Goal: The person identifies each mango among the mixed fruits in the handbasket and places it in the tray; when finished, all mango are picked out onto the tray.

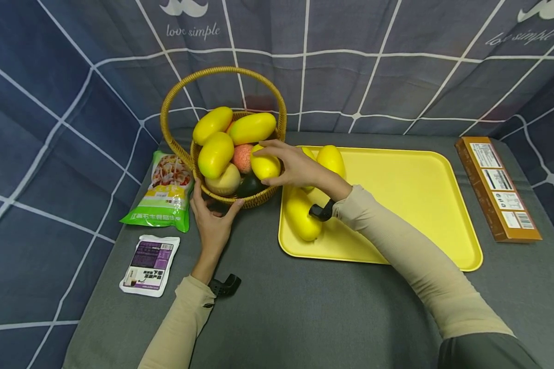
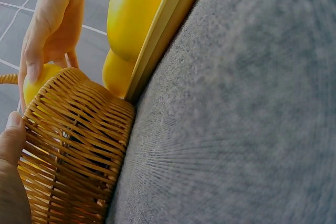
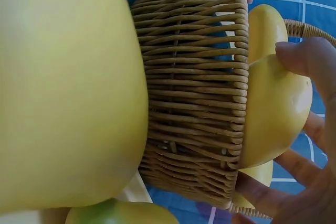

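Note:
A wicker basket [image 1: 262, 197] with a tall hoop handle holds several yellow mangoes [image 1: 214, 154], a pale round fruit [image 1: 224, 180], a rough reddish fruit [image 1: 242, 158] and a dark green one [image 1: 250, 185]. My left hand [image 1: 211, 225] holds the front left side of the basket, its thumb against the rim in the left wrist view. At the right of the basket, my right hand [image 1: 295, 166] grips a yellow mango [image 3: 278, 111] between thumb and fingers, at rim height among the other fruit.
A yellow tray [image 1: 397, 205] right of the basket carries several more mangoes [image 1: 303, 215], partly under my right forearm. Left of the basket lie a green food packet [image 1: 163, 197] and a white and purple pouch [image 1: 150, 266]. A brown box [image 1: 498, 189] lies beyond the tray.

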`<state>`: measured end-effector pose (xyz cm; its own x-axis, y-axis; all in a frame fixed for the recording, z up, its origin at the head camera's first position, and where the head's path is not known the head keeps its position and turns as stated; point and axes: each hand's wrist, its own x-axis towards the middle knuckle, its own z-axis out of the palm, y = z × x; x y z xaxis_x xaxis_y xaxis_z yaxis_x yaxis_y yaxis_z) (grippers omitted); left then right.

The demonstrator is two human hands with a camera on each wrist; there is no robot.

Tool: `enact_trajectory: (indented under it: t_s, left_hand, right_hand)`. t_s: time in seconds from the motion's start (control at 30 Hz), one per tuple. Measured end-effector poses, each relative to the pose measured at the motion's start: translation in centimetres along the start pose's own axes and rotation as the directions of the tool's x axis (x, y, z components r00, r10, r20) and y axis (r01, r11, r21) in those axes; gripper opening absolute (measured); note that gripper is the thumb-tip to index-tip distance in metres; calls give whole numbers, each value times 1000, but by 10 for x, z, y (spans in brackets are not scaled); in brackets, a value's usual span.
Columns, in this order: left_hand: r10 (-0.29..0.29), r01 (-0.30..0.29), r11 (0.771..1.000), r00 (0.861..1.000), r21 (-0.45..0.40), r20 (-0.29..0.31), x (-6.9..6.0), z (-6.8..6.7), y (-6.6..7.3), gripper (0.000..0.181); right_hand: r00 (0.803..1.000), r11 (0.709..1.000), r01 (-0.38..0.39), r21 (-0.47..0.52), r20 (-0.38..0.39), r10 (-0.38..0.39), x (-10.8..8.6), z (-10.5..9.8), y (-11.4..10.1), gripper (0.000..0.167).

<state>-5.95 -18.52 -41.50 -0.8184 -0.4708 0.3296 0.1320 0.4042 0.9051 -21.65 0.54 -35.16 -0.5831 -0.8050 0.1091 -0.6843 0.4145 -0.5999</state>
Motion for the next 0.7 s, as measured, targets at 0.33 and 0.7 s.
enact_trajectory:
  t_s: [0.33, 0.7]
  left_hand:
    - [1, -1, 1000, 1000, 11, -16, 1, 2, -3, 99]
    - [-9, 10, 999, 1000, 51, -13, 7, 3, -41, 105]
  right_hand:
    - [993, 996, 84, 11, -86, -82, -8, -5, -5, 64]
    - [982, 993, 108, 38, -160, -101, -28, -14, -12, 62]
